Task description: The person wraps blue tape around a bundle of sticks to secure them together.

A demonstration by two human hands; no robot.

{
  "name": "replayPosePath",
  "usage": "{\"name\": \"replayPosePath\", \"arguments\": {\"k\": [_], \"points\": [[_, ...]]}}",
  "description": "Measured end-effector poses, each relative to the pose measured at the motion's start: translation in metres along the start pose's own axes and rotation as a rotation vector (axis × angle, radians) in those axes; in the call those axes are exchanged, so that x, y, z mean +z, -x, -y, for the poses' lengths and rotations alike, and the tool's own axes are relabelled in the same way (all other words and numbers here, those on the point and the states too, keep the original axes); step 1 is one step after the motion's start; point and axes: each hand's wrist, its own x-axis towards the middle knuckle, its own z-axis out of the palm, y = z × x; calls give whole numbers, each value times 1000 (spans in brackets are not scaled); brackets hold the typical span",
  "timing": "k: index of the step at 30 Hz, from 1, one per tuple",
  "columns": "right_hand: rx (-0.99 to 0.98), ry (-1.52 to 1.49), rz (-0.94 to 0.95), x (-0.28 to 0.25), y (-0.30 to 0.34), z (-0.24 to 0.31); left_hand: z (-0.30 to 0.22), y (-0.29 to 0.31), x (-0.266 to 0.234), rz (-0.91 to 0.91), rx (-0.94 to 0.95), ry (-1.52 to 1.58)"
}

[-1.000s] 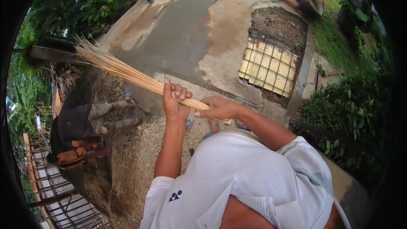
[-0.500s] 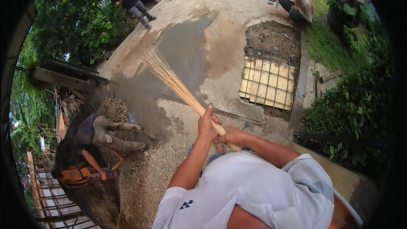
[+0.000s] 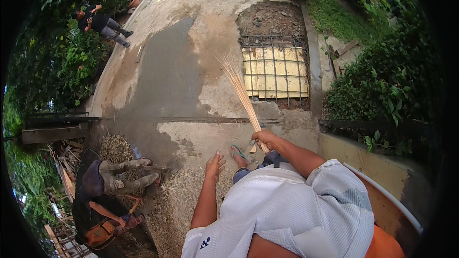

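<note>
My right hand point(image 3: 266, 138) is closed around the lower end of a stick broom point(image 3: 245, 99), a bundle of thin tan sticks. Its bristles fan out away from me, over the concrete beside a pit covered with a rebar grid point(image 3: 276, 72). To the left of the broom, my left hand point(image 3: 215, 166) hangs in the air with nothing in it, its fingers stretched out. Just beyond it, my foot in a green flip-flop point(image 3: 237, 152) stands on the ground.
Pale yellow sheets point(image 3: 263, 59) lie under the rebar. Wet grey cement point(image 3: 167, 67) covers the slab's left part. A person bends over gravel point(image 3: 179, 196) with a wooden-handled tool at lower left; one stands far left, another crouches far right. Hedge point(image 3: 377, 86) borders the right.
My left hand has let go of the broom and dropped to the left. In my right hand the broom has swung rightward and stands more upright in view. The view has shifted.
</note>
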Motion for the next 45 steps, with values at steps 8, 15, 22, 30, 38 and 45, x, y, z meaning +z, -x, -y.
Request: {"name": "replayPosePath", "arguments": {"k": [8,15,22,30,38,45], "points": [[132,-256,-326,-98,-80,-21,228,72,-169,-194,-279,-607],[198,-231,-424,-135,-117,-31,269,119,-154,-176,-382,-458],[240,-205,-416,-146,-130,-45,126,105,-51,-222,-305,-403],[227,67,-274,-101,-112,-38,58,100,-31,-162,-80,-538],[172,-208,-514,-126,-268,-107,100,113,-56,-184,-231,-439],[432,-600,-750,30,-315,-148,182,144,-51,-230,-522,-378]]}}
